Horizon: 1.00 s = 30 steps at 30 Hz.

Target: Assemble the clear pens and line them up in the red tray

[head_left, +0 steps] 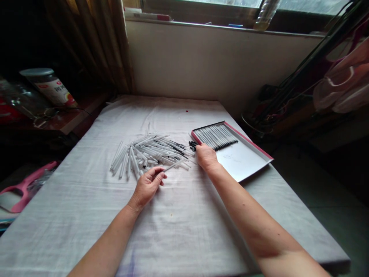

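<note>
A loose pile of clear pen tubes (150, 152) lies on the white cloth of the table (178, 223). My left hand (147, 185) rests at the pile's near edge and pinches one clear pen tube (173, 166) between thumb and fingers. My right hand (205, 156) is curled, knuckles up, at a small heap of black caps (192, 145) beside the corner of a flat box (245, 157). What its fingers hold is hidden. A neat row of pens (217, 136) fills the far end of that pink-rimmed box.
A jar with a grey lid (47, 86) stands on a dark side shelf at left. A pink-handled tool (27, 184) lies at the left edge. A wall and window sill rise behind the table; tangled cables and pink fabric (343, 84) crowd the right.
</note>
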{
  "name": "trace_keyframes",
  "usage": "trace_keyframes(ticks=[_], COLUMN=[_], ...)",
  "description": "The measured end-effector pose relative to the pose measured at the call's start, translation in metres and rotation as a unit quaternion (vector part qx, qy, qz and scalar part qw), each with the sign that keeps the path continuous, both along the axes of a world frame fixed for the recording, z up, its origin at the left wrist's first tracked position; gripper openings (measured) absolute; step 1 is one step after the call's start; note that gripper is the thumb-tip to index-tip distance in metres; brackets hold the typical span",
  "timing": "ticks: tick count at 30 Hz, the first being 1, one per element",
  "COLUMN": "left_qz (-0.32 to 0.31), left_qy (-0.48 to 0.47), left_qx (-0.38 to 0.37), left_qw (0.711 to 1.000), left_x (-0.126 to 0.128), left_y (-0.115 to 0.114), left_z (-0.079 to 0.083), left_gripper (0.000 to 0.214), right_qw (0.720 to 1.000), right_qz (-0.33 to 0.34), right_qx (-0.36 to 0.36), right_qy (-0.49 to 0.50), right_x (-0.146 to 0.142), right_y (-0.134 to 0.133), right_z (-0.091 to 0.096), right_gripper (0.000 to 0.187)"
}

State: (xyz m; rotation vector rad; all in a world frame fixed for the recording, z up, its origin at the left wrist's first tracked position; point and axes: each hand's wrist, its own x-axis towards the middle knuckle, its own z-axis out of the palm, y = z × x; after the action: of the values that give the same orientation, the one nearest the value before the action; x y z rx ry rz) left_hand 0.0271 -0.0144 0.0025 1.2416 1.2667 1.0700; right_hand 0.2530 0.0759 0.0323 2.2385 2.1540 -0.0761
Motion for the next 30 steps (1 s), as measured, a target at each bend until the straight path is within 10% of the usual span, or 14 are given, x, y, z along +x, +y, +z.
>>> trace_keyframes(ticks=[18,21,25,30], left_qz=[-0.009,-0.013,-0.022,-0.034], left_qy=[0.032,0.036,0.047,0.083], left_qx=[0.020,0.024,0.033,0.038], left_qw=[0.999,0.999,0.998,0.995], left_x=[-0.002,-0.001,0.000,-0.001], left_y=[0.001,0.000,-0.001,-0.003], left_z=[-0.006,-0.005,-0.002,-0.005], left_gripper=[0.045,0.043,0.042,0.039], right_qw=[0.993,0.931,0.785,0.675], right_qz=[-0.008,0.027,-0.033,-0.062], right_qx=[0.064,0.149,0.093,0.024], right_qy=[0.104,0.331,0.612,0.735], right_x=[0.005,0.010,0.006,-0.007], right_y=[-0.024,-0.050,-0.080,-0.092], right_z=[-0.012,-0.023,-0.032,-0.025], right_gripper=[0.024,0.021,0.028,0.030])
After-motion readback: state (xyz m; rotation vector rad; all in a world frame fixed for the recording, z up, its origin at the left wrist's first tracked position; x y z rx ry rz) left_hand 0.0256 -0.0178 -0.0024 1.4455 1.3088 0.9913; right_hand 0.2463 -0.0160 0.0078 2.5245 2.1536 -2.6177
